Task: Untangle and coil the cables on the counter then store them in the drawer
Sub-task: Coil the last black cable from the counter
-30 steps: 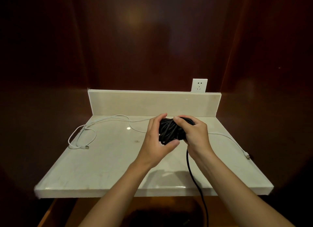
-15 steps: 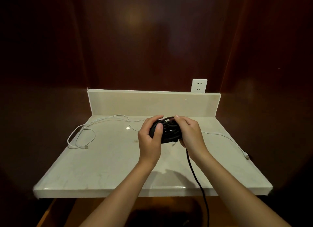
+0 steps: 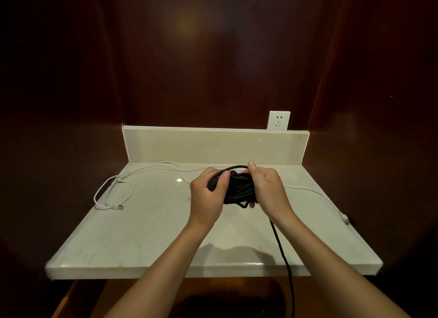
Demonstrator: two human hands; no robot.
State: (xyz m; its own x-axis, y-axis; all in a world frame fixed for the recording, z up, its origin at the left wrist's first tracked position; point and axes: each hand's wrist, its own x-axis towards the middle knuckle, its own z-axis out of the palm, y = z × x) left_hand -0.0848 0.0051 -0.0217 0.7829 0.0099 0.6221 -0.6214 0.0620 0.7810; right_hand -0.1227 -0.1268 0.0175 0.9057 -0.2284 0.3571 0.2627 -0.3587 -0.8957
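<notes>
The head view shows the left hand [image 3: 208, 194] and right hand [image 3: 267, 187] both curled around the coiled black cable bundle [image 3: 239, 189], held just above the middle of the pale marble counter [image 3: 142, 234]. Over the last second the left thumb has slid on top and a fresh loop has risen at the far side, so coiling seems nearly done. One black tail drops off the near edge out of sight; the thin white cable [image 3: 113, 194] lies uncoiled, and no drawer is visible.
</notes>
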